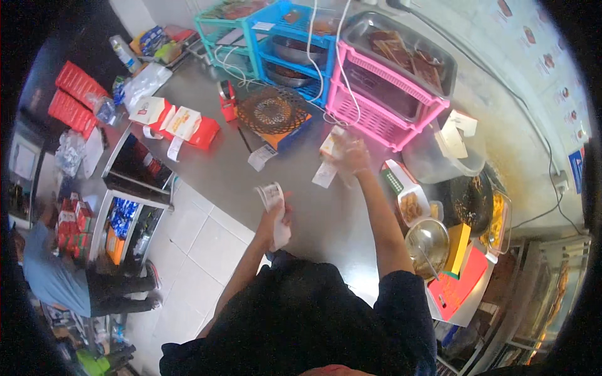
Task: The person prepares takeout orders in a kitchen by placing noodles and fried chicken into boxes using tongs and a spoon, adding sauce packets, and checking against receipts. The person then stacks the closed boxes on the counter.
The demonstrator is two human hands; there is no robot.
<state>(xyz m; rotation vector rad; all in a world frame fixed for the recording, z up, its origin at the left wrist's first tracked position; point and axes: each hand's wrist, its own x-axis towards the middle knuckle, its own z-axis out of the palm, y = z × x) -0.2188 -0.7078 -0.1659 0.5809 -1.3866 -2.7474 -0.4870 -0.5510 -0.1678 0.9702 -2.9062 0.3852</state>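
Observation:
A long curling strip of printed paper slips (271, 193) is held in my left hand (278, 217), near the front edge of the metal worktop (235, 181). My right hand (350, 152) wears a clear plastic glove and is blurred by motion. It overlaps the right side of a small white and yellow food carton (330, 143); whether its fingers grip the carton is unclear. From the carton's near side a paper slip (324, 174) hangs onto the worktop. Another printed slip (262, 157) lies left of it, beside a dark pen-like stick (244, 140).
Red-and-white takeaway boxes (186, 126) stand at left, near a red tape dispenser (227, 100). A woven basket (273, 110), blue rack (291, 58) and pink rack (376, 103) line the back. A metal bowl (427, 246) sits right. A person (59, 270) bends at far left.

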